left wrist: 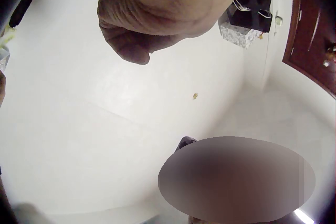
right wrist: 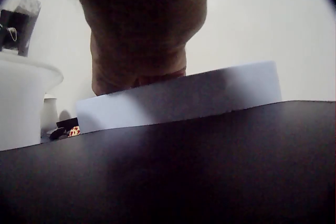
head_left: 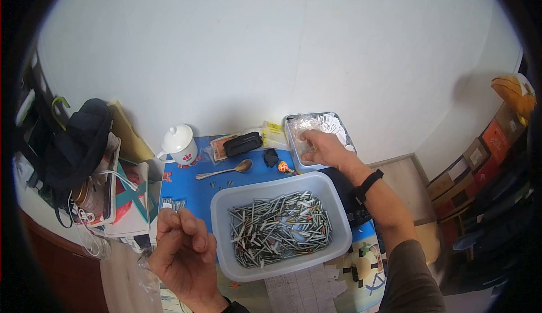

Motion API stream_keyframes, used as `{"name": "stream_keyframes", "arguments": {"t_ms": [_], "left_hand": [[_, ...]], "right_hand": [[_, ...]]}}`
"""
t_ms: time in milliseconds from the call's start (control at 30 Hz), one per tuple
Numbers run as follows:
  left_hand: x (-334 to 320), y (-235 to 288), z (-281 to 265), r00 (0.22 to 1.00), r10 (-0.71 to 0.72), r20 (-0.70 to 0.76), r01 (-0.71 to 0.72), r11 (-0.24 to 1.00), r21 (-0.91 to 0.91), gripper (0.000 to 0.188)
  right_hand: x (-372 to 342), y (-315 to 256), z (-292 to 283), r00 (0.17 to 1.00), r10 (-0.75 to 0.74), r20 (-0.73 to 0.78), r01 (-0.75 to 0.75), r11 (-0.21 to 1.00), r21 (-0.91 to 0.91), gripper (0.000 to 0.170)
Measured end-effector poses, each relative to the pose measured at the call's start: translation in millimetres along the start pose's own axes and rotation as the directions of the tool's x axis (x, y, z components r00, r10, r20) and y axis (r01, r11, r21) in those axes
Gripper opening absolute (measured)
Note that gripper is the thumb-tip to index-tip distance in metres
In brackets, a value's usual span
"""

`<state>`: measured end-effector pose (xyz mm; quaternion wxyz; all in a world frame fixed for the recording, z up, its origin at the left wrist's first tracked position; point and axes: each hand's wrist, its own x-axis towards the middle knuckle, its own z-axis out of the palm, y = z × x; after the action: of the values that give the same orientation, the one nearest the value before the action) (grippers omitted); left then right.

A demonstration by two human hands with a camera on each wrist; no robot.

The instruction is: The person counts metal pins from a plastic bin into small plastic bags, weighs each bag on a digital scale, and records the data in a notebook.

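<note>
My right hand (head_left: 332,148) reaches into a light, shallow box (head_left: 317,168), thumb and forefinger apart over clear plastic bags (head_left: 305,123). White paper slips (head_left: 332,124) lie beside the bags in the box. In the right wrist view the box wall (right wrist: 210,95) hides the fingertips. Left of a grey plastic basin (head_left: 219,222), my left hand (head_left: 183,256) is raised with its fingers loosely bent, and nothing shows in it. Many thin metal pieces with pale and red bits, like screws or nails, fill the basin (head_left: 339,200).
Behind the basin are a spoon (head_left: 226,169), a black case (head_left: 243,144), a wrapped lollipop (head_left: 284,167) and a lidded white mug (head_left: 180,145). A black bag (head_left: 344,194) lies right of the basin. Papers (head_left: 299,293) stick out in front. Piled belongings (head_left: 90,143) stand at left.
</note>
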<state>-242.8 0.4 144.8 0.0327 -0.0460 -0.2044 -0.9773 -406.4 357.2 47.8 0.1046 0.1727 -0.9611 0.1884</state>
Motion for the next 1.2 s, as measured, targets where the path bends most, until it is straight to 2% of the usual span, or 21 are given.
{"name": "stream_keyframes", "arguments": {"t_ms": [67, 200, 267, 400, 467, 500, 567, 600, 667, 700, 733, 767, 800, 833, 867, 900, 967, 1000, 1067, 1100, 1200], "left_hand": [[0.2, -0.1, 0.1, 1.000, 0.003, 0.000, -0.003, 1.000, -0.005, 0.012], [0.8, 0.3, -1.5, 1.000, -0.002, 0.015, 0.002, 1.000, -0.004, 0.012], [0.6, 0.3, -2.0, 1.000, -0.004, 0.015, 0.004, 1.000, 0.002, 0.012], [-1.0, 0.6, -0.6, 1.000, -0.012, 0.010, 0.012, 1.000, -0.006, 0.012], [-2.7, -0.5, 2.5, 1.000, -0.024, 0.018, 0.024, 1.000, -0.019, 0.012], [-4.4, -2.7, 5.2, 0.999, -0.038, 0.016, 0.039, 0.999, -0.019, 0.013], [-7.4, -6.7, 8.4, 0.998, -0.056, 0.024, 0.056, 0.998, -0.021, 0.013], [-8.1, -10.0, 8.3, 0.996, -0.073, 0.060, 0.070, 0.997, 0.036, 0.013], [-11.3, -17.9, 11.7, 0.989, -0.099, 0.110, 0.089, 0.992, 0.092, 0.014], [-14.8, -23.6, 15.6, 0.989, -0.110, 0.102, 0.082, 0.966, 0.247, 0.014], [-18.2, -29.6, 19.7, 0.989, -0.117, 0.094, 0.071, 0.916, 0.396, 0.015], [-21.0, -36.1, 22.7, 0.973, -0.140, 0.183, 0.036, 0.878, 0.478, 0.019], [-26.9, -44.5, 27.5, 0.969, -0.148, 0.198, 0.036, 0.878, 0.478, 0.019], [-35.2, -54.4, 33.3, 0.955, -0.124, 0.269, -0.076, 0.776, 0.626, 0.023], [-43.5, -62.7, 37.8, 0.933, -0.112, 0.343, -0.195, 0.643, 0.741, 0.026], [-51.9, -69.3, 40.9, 0.927, -0.124, 0.354, -0.195, 0.646, 0.737, 0.026], [-68.4, -80.3, 43.5, 0.802, -0.172, 0.571, -0.516, 0.279, 0.810, 0.038], [-75.5, -84.8, 41.2, 0.797, -0.181, 0.575, -0.517, 0.287, 0.807, 0.038], [-92.2, -93.3, 32.3, 0.748, -0.386, 0.539, -0.472, 0.261, 0.842, 0.040], [-100.8, -95.6, 30.6, 0.738, -0.447, 0.505, -0.401, 0.311, 0.862, 0.033], [-124.5, -101.2, 16.5, 0.697, -0.551, 0.460, -0.385, 0.253, 0.887, 0.021]], "right_hand": [[1.5, 1.5, 2.2, 0.997, 0.063, 0.054, -0.057, 0.993, -0.108, 0.049], [4.0, -2.9, -1.4, 0.992, 0.127, 0.026, -0.124, 0.989, -0.080, 0.047], [2.1, -11.1, -11.7, 0.977, 0.214, -0.020, -0.213, 0.976, 0.056, 0.040], [-8.1, -4.7, -21.1, 0.976, 0.190, -0.107, -0.182, 0.980, 0.080, 0.025], [-17.2, -5.8, -25.6, 0.955, 0.266, -0.135, -0.229, 0.944, 0.237, 0.017], [-22.4, -7.6, -27.9, 0.954, 0.264, -0.141, -0.227, 0.945, 0.233, 0.017], [-37.1, -14.0, -33.4, 0.923, 0.347, -0.166, -0.246, 0.864, 0.439, 0.015], [-45.6, -20.5, -37.9, 0.920, 0.349, -0.177, -0.245, 0.867, 0.435, 0.015], [-66.8, -42.5, -50.6, 0.935, 0.194, -0.297, -0.029, 0.876, 0.482, 0.012], [-81.1, -57.5, -59.4, 0.942, 0.211, -0.260, -0.025, 0.818, 0.575, 0.010], [-97.0, -72.1, -67.6, 0.937, 0.215, -0.275, -0.022, 0.822, 0.569, 0.010], [-114.3, -86.9, -74.6, 0.945, 0.294, -0.143, -0.112, 0.703, 0.702, 0.009], [-131.2, -100.5, -80.2, 0.937, 0.348, -0.001, -0.206, 0.557, 0.805, 0.008], [-147.4, -112.7, -84.7, 0.934, 0.357, -0.017, -0.199, 0.560, 0.804, 0.008], [-163.8, -124.1, -88.3, 0.941, 0.336, 0.040, -0.215, 0.501, 0.839, 0.008], [-180.4, -135.1, -91.1, 0.945, 0.311, 0.099, -0.235, 0.439, 0.867, 0.008], [-211.9, -155.4, -94.9, 0.946, 0.318, 0.061, -0.209, 0.456, 0.865, 0.010], [-225.3, -165.8, -97.2, 0.951, 0.309, 0.034, -0.185, 0.473, 0.861, 0.012], [-250.2, -182.4, -98.0, 0.947, 0.321, 0.011, -0.174, 0.486, 0.856, 0.012], [-262.0, -187.7, -95.8, 0.945, 0.325, 0.025, -0.194, 0.500, 0.844, 0.012], [-294.7, -201.6, -91.3, 0.936, 0.349, 0.040, -0.233, 0.531, 0.815, 0.012]]}}
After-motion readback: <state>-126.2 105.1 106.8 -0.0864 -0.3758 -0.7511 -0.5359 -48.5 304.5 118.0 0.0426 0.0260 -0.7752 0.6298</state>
